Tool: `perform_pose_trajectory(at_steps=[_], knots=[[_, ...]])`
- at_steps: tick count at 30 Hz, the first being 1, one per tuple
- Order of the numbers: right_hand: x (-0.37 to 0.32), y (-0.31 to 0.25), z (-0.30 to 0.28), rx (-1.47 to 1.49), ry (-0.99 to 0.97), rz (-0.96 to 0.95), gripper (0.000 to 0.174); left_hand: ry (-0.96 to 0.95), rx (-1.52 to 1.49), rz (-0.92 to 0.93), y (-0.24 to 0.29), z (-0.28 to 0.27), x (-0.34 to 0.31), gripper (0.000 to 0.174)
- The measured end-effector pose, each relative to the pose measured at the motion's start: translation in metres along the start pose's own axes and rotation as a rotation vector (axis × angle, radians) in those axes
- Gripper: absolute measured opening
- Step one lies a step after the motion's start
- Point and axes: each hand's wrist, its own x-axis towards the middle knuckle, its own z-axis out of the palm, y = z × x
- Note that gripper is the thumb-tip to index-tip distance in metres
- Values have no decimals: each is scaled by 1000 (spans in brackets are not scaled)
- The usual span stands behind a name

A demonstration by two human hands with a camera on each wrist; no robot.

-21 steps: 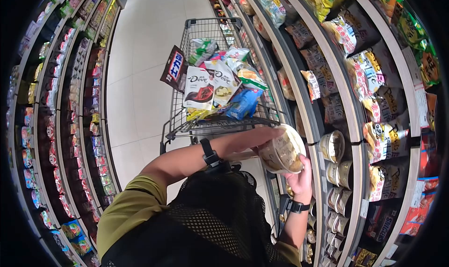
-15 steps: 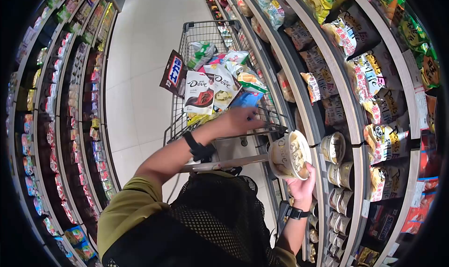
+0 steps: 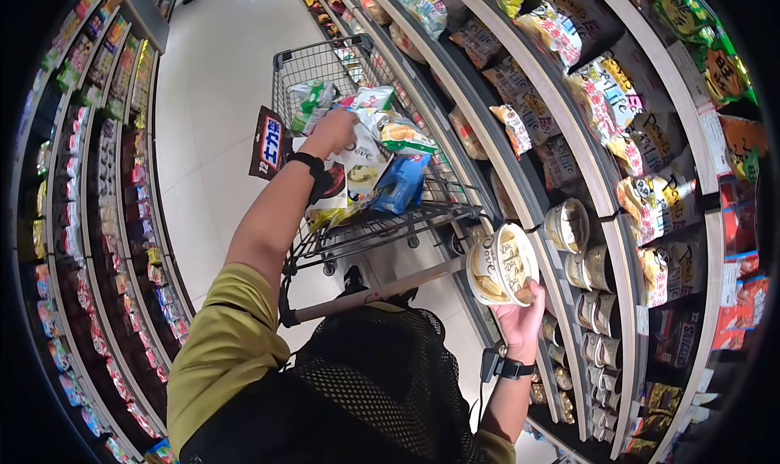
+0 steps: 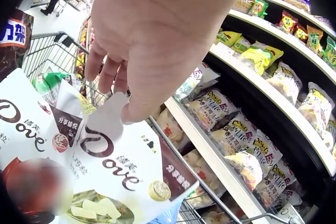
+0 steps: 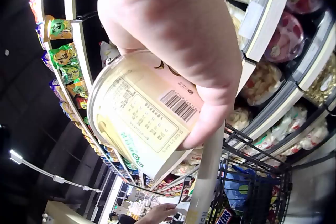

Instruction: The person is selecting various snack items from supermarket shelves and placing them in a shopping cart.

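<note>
My right hand (image 3: 520, 319) holds a round Dove chocolate tub (image 3: 502, 267) beside the cart handle, its lid turned toward the shelf. In the right wrist view the thumb lies across the tub's label, near the barcode. My left hand (image 3: 335, 134) reaches into the shopping cart (image 3: 313, 56) and pinches the top edge of a white Dove chocolate bag (image 4: 123, 153), thumb in front and fingers behind. Another Dove bag (image 4: 26, 108) with a red picture stands just left of it. A brown snack bag (image 3: 268, 145) hangs over the cart's left side.
The cart also carries a blue bag (image 3: 402, 184) and a green-and-white bag (image 3: 313, 102). Similar tubs (image 3: 567, 227) line the shelf at right, below bagged snacks (image 3: 605, 98). Candy shelves (image 3: 106, 188) run along the left. The cart handle (image 3: 382, 292) crosses before the body.
My left hand has let go of the tub and moved forward and left to the Dove bag in the cart. My right hand keeps holding the tub. The head view has turned slightly right.
</note>
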Motion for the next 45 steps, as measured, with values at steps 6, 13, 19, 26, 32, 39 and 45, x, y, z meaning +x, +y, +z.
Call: perform_pose_trajectory(at_steps=[6,13,19,26,32,39,45], knots=[[-6,7,-3,-11,-1,-22,64,-75,-54,35,1,0,-11,14],[-7,13,5,-15,-38,-26,60,-76,-199,287,-3,-4,-35,15],[-5,21,17,-14,-46,-39,60,15,-723,320,21,-39,-59,24],[-7,34,24,60,-85,-32,62,-129,-1357,130,88,-96,-103,20],[-16,45,18,87,-80,-46,65,-350,-1797,84,114,-70,-105,19],[-53,42,1,102,-74,-77,66,-578,-1921,72,153,-65,-137,30],[-86,32,-38,211,-217,2,72,-924,-2044,110,189,-51,-171,35]])
